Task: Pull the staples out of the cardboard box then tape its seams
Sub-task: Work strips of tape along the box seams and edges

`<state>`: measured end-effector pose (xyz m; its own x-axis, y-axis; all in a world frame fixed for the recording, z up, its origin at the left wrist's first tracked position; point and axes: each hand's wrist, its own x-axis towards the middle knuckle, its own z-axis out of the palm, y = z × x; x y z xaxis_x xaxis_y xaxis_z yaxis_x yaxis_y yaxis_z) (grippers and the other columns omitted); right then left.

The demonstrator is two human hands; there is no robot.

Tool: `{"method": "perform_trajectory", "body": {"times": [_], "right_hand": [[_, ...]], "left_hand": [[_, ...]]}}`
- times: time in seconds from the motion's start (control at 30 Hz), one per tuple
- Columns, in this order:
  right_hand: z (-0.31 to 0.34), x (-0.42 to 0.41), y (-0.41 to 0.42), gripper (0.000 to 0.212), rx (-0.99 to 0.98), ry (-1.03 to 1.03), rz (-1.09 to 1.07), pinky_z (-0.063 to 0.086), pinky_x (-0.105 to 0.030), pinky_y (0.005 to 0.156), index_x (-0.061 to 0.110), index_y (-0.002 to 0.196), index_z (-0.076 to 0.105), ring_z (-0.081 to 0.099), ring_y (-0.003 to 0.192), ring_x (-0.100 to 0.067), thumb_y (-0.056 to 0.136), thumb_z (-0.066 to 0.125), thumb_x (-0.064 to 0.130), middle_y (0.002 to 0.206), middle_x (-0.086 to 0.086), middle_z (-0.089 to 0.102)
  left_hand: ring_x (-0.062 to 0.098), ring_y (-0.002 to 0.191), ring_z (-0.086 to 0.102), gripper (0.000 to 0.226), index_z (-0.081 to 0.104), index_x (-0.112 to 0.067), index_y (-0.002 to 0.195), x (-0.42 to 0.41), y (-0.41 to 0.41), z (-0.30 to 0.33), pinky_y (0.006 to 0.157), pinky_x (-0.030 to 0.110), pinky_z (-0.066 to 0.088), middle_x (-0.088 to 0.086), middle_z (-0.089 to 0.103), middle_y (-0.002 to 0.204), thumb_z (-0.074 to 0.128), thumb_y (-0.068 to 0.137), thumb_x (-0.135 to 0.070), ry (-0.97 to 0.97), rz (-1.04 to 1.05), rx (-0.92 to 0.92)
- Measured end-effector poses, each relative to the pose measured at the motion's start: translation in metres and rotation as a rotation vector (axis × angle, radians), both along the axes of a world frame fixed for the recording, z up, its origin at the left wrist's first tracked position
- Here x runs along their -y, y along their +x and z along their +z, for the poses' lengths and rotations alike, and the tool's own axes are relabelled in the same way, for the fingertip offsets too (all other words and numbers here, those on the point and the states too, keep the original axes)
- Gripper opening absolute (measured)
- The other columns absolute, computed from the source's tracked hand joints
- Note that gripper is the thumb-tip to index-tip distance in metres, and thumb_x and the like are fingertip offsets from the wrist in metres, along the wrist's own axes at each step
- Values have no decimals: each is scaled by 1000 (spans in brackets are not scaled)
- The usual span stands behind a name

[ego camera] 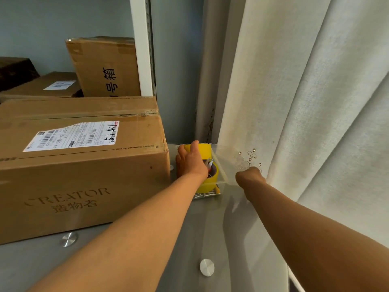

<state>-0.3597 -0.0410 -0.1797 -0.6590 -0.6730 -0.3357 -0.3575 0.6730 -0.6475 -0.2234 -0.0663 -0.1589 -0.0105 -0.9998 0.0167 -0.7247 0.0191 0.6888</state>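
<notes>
A grey frosted-glass tabletop (189,232) with two round metal fasteners (207,267) carries a large cardboard box (84,165) with a shipping label on its left part. Just beside the box's right end sits a clear plastic container (221,165) holding yellow tape rolls (208,182).

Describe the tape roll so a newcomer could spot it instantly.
Start at the big cardboard box with the shipping label. Just right of it sits a clear plastic bin; the left hand reaches into it. The tape roll is bright yellow, the only vivid colour there.
</notes>
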Motion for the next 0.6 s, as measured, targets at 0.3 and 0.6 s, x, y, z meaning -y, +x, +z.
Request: {"method": "perform_trajectory", "body": {"times": [0.3,0.6], "right_hand": [[30,-17,-2,53,-25,-272,-123,48,-48,94,7,137,30,51,113,-38,89,53,9,131,-19,42],[71,-36,70,27,-239,-744,396,52,-31,78,21,107,69,60,88,-10,93,51,35,100,5,68]], "left_hand": [[33,138,27,65,21,-30,149,6,4,1,113,44,29,6,12,155,44,94,-4,48,-19,-112],[33,137,33,54,26,-9,147,4,4,12,114,43,24,17,32,150,19,103,-39,154,183,-569]]}}
